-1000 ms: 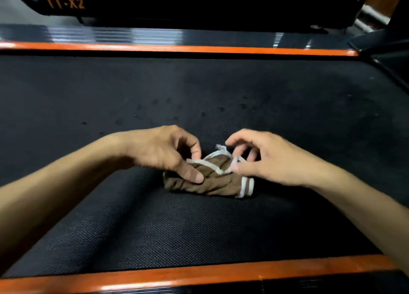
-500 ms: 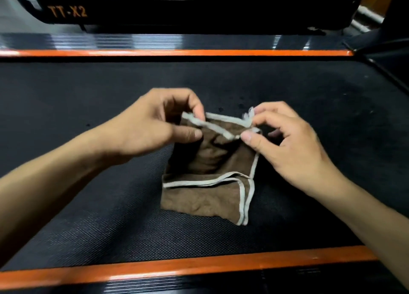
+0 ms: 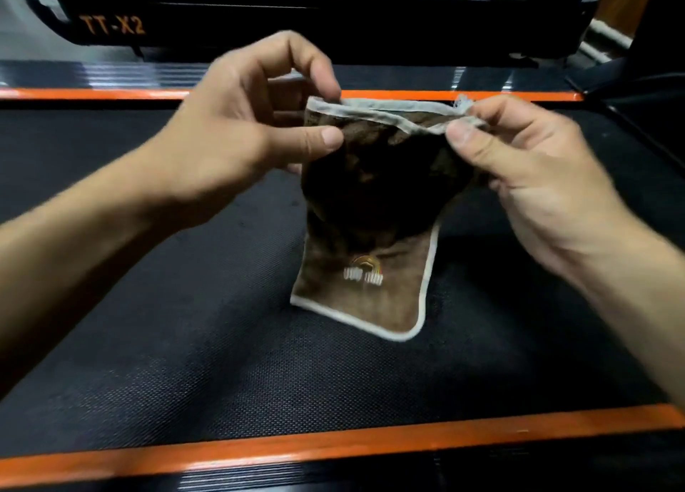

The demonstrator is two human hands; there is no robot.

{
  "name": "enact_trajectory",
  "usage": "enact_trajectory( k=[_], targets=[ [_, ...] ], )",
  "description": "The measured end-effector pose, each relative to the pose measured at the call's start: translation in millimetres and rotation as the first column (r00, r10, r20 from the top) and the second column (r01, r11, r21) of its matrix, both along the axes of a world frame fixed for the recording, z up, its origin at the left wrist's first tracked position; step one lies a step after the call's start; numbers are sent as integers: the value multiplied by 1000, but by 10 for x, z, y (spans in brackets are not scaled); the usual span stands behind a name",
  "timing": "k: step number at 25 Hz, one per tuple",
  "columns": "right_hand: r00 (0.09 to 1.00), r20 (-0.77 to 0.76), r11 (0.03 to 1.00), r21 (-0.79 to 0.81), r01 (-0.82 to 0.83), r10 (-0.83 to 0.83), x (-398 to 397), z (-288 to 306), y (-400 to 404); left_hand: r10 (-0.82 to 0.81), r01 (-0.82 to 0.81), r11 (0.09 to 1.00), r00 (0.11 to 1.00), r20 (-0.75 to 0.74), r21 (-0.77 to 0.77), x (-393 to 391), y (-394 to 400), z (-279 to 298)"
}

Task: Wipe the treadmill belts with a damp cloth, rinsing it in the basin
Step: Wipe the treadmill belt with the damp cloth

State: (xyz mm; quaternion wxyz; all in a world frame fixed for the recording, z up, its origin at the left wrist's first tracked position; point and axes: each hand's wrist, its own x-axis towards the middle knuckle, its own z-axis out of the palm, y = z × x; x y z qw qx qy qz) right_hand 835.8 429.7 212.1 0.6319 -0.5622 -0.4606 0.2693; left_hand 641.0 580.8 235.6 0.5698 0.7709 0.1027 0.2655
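Note:
A brown cloth (image 3: 374, 280) with white piping and a small embroidered mark hangs unfolded above the black treadmill belt (image 3: 148, 343). My left hand (image 3: 237, 132) pinches its upper left corner between thumb and fingers. My right hand (image 3: 519, 165) pinches the upper right corner. The cloth's lower edge touches or nearly touches the belt. No basin is in view.
Orange side rails run along the belt's far edge (image 3: 92, 94) and near edge (image 3: 333, 447). A second black treadmill marked TT-X2 (image 3: 111, 24) stands behind. Dark machine parts (image 3: 637, 84) sit at the right.
The cloth was a rolled bundle lying on the belt a second ago. Both hands took its top corners and lifted, and it unfolded to hang at full length.

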Motion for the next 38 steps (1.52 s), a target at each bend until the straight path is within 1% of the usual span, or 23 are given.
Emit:
enact_trajectory(
  k=[3,6,8,9,10,11,12,14,15,17,18,19,20,21,23,24,25,26,28,31,33,35,38],
  targets=[
    [987,-54,959,-236,-159,150,8,208,-157,-123,115,991,986,-116,-70,-138,27,95],
    [993,-1,877,-469,-105,119,2,-19,-133,-64,36,994,954,-292,-101,-82,1,-202],
    [997,64,849,-528,-11,53,-1,-308,-27,67,-59,998,914,-400,32,-17,-13,-500],
    [985,166,842,-537,54,43,12,-464,7,163,-79,976,882,-443,203,-10,2,-645],
    [938,343,835,-530,145,55,34,-599,3,258,-55,909,851,-456,413,-31,1,-759],
    [840,532,844,-495,207,107,32,-691,-46,298,12,822,843,-447,570,-68,-37,-824],
    [726,663,872,-451,190,185,9,-741,-113,273,104,761,844,-462,641,-118,-102,-855],
    [549,742,872,-486,46,385,-99,-761,-263,174,317,699,794,-583,641,-221,-256,-907],
    [457,766,853,-521,31,451,-126,-791,-340,178,381,644,769,-614,664,-258,-339,-929],
    [274,853,872,-482,84,444,-154,-884,-441,234,406,532,774,-589,743,-326,-448,-984],
    [234,891,903,-419,92,390,-156,-905,-473,242,388,495,798,-552,778,-353,-486,-987],
    [252,914,934,-347,79,318,-173,-908,-506,242,368,479,818,-523,797,-381,-523,-972],
    [330,904,950,-307,60,272,-198,-895,-546,222,349,507,831,-510,788,-415,-559,-950],
    [459,853,953,-301,44,248,-232,-838,-582,192,318,577,842,-503,752,-434,-602,-907],
    [754,603,922,-387,-9,260,-253,-689,-583,75,221,841,857,-510,494,-432,-612,-754],
    [852,469,910,-414,-21,233,-214,-641,-528,-3,159,946,875,-485,281,-384,-558,-697],
    [903,390,908,-418,-4,184,-154,-601,-444,-32,102,985,897,-441,137,-312,-468,-660],
    [932,342,913,-408,32,121,-85,-576,-336,8,44,992,912,-410,118,-221,-355,-624],
    [969,248,937,-336,93,-7,36,-508,-75,137,-76,981,925,-355,181,7,-132,-538],
    [977,165,971,-175,164,-135,217,-337,242,261,-189,938,937,-232,291,265,93,-339],
    [955,224,974,-73,215,-194,343,-225,315,283,-210,908,946,-160,363,311,150,-208],
    [918,343,972,-53,230,-198,417,-212,285,280,-197,889,948,-150,413,277,177,-186],
    [890,456,960,-248,127,0,345,-385,51,193,-54,905,936,-294,421,121,81,-375]
  ],
)
